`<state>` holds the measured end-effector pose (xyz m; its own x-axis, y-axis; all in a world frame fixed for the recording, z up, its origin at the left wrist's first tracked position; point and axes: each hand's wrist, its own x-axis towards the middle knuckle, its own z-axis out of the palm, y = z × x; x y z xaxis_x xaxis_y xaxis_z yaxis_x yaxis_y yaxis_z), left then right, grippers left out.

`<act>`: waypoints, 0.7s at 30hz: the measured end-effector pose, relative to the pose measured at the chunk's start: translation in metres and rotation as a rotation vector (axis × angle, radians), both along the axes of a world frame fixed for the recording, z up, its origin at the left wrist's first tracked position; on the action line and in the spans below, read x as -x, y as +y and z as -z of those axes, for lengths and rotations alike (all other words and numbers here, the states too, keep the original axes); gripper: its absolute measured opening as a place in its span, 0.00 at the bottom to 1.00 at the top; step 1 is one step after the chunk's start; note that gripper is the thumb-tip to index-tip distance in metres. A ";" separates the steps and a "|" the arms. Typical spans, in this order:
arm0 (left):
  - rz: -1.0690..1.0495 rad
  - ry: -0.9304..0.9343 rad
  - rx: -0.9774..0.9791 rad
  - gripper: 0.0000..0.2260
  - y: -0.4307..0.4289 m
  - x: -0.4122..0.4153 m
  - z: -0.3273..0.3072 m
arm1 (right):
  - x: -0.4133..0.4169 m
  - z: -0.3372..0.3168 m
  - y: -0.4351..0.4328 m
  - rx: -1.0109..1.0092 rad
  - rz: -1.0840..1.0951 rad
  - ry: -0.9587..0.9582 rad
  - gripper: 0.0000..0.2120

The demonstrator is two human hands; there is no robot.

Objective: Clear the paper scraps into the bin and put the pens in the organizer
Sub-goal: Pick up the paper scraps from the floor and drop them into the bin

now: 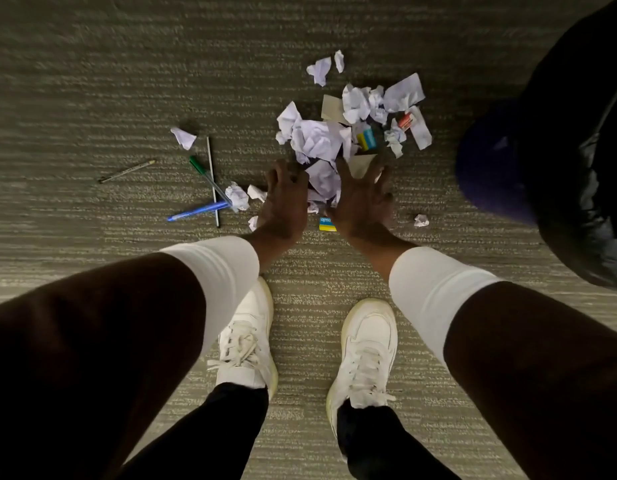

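Observation:
A heap of crumpled white paper scraps (317, 138) lies on the carpet ahead of me. My left hand (283, 199) and my right hand (364, 199) are pressed down on either side of its near end, fingers spread, with a crumpled piece (322, 178) between them. To the left lie a blue pen (196, 211), a green-capped pen (205, 174), a thin grey pen (213, 181) and, further left, another pen (127, 170). A dark bin with a black liner (560, 161) stands at the right. No organizer is in view.
Small coloured packets lie among the scraps: a yellow-blue one (366, 139), an orange one (406, 120) and another yellow-blue one (327, 224) by my wrists. Loose scraps lie at the left (184, 137) and right (421, 220). My white shoes (246, 337) stand on the carpet below.

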<state>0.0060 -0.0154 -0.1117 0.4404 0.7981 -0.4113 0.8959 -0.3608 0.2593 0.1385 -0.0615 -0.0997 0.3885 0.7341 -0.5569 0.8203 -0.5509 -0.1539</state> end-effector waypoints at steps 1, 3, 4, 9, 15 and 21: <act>0.008 -0.031 -0.006 0.19 0.002 0.002 0.002 | -0.001 0.001 -0.001 0.000 -0.045 -0.032 0.43; 0.021 -0.097 -0.015 0.15 0.005 0.005 0.003 | -0.006 0.004 -0.006 -0.019 -0.133 -0.080 0.39; 0.034 -0.118 -0.008 0.14 0.005 0.007 0.001 | -0.010 0.006 -0.008 -0.039 -0.181 -0.111 0.37; 0.032 -0.171 0.024 0.13 0.001 0.007 -0.021 | -0.027 0.008 -0.017 -0.179 -0.272 -0.053 0.30; -0.110 -0.196 0.031 0.11 0.000 0.000 -0.054 | -0.044 -0.020 -0.022 -0.323 -0.026 0.059 0.09; -0.230 -0.271 0.014 0.10 0.003 -0.020 -0.116 | -0.048 -0.082 -0.038 -0.362 0.072 0.086 0.12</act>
